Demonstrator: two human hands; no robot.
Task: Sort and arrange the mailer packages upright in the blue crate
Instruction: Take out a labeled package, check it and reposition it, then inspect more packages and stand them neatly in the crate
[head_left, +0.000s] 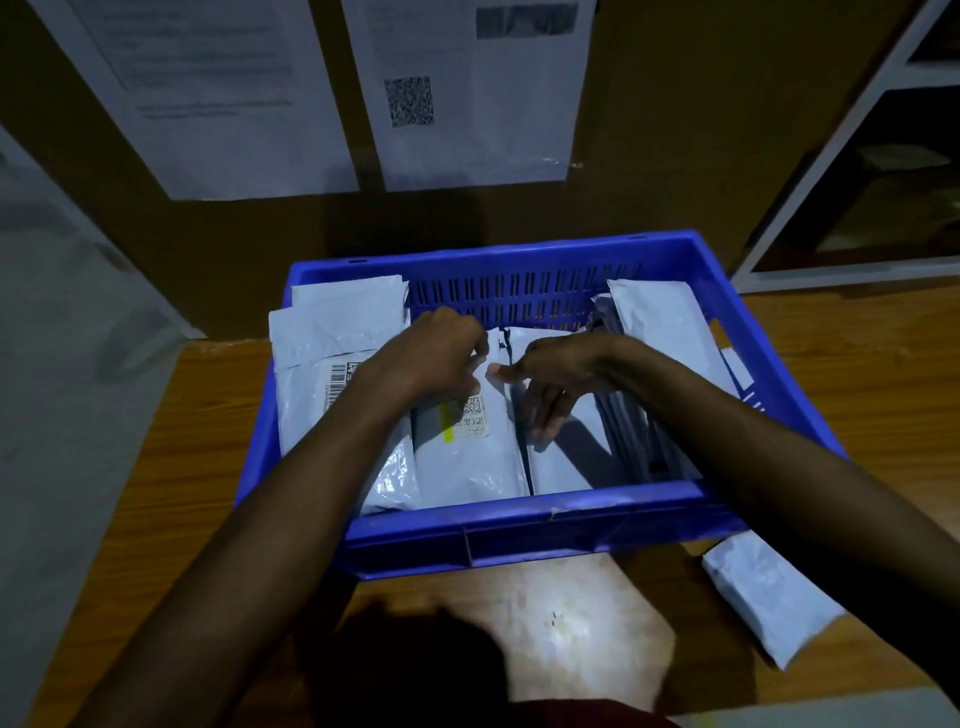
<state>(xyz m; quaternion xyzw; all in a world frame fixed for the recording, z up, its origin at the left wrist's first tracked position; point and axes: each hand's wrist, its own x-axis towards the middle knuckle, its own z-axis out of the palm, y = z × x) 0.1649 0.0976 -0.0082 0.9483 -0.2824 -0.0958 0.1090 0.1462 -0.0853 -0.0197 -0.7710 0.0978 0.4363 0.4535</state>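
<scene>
Mailer packages (332, 332) in crate (519, 519), left grip (436, 353), right grip (556, 374) pinching one

Blue crate (519, 512) was moulded plastic, smooth, faint sheen. Mailers (467, 462) inside looked glossy, crinkled plastic film; loose mailer (769, 597) at crate's 4 o'clock likewise. Table (208, 415) showed smooth, semi-gloss wood grain. Sheets (467, 145) at 12 o'clock were matt paper.
</scene>
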